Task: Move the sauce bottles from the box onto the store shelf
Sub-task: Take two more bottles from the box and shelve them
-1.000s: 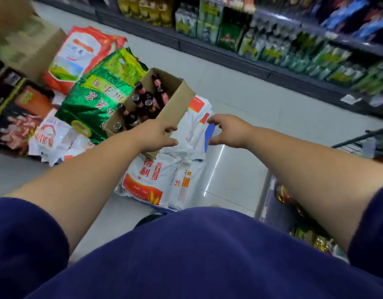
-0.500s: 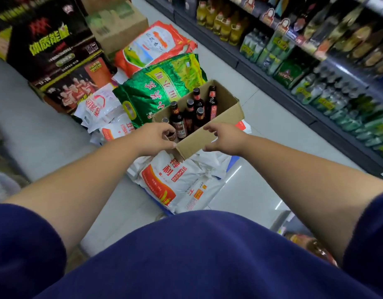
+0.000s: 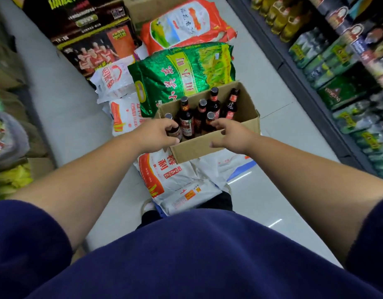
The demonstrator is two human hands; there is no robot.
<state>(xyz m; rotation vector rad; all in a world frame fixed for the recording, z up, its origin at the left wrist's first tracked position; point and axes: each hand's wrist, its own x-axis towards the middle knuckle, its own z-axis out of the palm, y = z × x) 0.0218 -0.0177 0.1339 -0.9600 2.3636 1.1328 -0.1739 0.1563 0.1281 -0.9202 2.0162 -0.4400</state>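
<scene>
Over the open box [image 3: 199, 147], the left hand [image 3: 156, 134] seems clamped round a sauce bottle [image 3: 169, 117] to lift it; the right hand [image 3: 231, 135] reaches in, grip apart, empty.

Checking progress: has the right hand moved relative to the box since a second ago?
Yes. The right hand went from beside the box to over its near wall.

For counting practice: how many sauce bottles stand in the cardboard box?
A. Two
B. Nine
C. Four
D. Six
D: six capped sauce bottles show inside the cardboard box, counting the near-left bottle that the left hand grips.
</scene>
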